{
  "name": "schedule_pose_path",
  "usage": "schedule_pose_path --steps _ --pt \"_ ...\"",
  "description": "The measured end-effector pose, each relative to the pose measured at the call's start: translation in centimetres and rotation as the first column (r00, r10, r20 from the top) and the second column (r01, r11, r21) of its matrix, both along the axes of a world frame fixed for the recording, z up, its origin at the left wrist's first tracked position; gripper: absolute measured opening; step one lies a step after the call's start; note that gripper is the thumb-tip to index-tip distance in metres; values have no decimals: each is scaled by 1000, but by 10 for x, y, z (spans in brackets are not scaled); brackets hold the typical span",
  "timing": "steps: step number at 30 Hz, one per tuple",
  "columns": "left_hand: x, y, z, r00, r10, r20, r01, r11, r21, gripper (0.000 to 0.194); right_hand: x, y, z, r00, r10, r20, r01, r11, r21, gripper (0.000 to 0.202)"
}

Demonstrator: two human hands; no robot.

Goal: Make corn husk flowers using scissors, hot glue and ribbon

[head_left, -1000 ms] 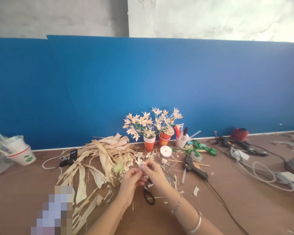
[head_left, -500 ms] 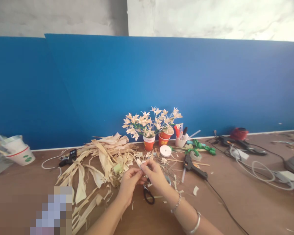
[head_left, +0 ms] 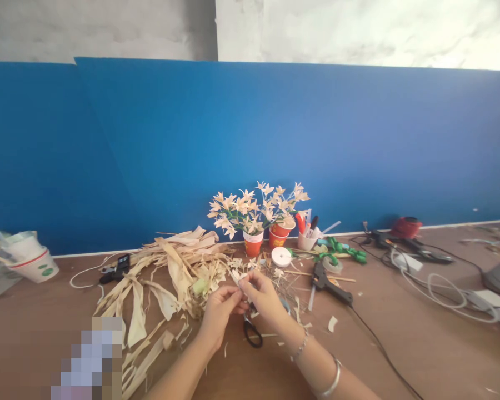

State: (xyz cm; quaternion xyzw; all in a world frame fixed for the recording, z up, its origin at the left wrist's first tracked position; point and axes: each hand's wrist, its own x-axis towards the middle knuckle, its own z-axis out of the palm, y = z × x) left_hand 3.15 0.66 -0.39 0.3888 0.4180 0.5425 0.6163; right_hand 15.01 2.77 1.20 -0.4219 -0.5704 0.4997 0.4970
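My left hand (head_left: 222,312) and my right hand (head_left: 261,295) meet above the middle of the table, fingertips together. Both are closed in a pinch on one small pale piece of corn husk (head_left: 235,277), mostly covered by the fingers. Scissors (head_left: 253,334) with black handles lie beneath my hands, their blades hidden. Left of the hands spreads a heap of dried corn husks (head_left: 173,266). Behind them stand pale husk flowers (head_left: 241,205) in a red paper cup (head_left: 253,244). A white tape roll (head_left: 281,256) lies just beyond my right hand.
A black glue gun (head_left: 331,286) lies to the right, its cord running toward the front edge. Green tape pieces (head_left: 341,250) and a white cup with pens (head_left: 307,240) are behind it. A power strip (head_left: 495,308) sits far right, a paper bowl (head_left: 37,264) far left. A blue panel (head_left: 250,128) rises behind.
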Motion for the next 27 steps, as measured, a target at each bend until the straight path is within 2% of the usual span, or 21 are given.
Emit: schedule_pose_path --steps 2,4,7,9,11,15,27 --pt "0 0 1 1000 5 11 -5 1000 -12 21 1 1 0 999 -25 34 24 999 24 19" --pt "-1 1 2 999 24 32 -23 999 -32 21 4 0 1 990 -117 77 109 989 103 16" --pt "-2 2 3 996 70 60 -66 996 -60 23 7 -3 7 945 -284 162 222 921 321 8" --pt "-1 2 4 994 87 65 -83 995 -59 23 7 -6 10 907 -350 236 222 870 440 5" --pt "-1 1 5 995 82 56 -80 996 -46 23 5 -8 10 871 -387 302 204 845 494 8" --pt "2 -1 5 998 65 6 -65 998 -20 24 2 -9 6 838 -414 355 201 840 505 10" --pt "2 -3 5 988 75 -133 -69 997 44 20 0 -10 6 838 -400 372 194 854 482 11"
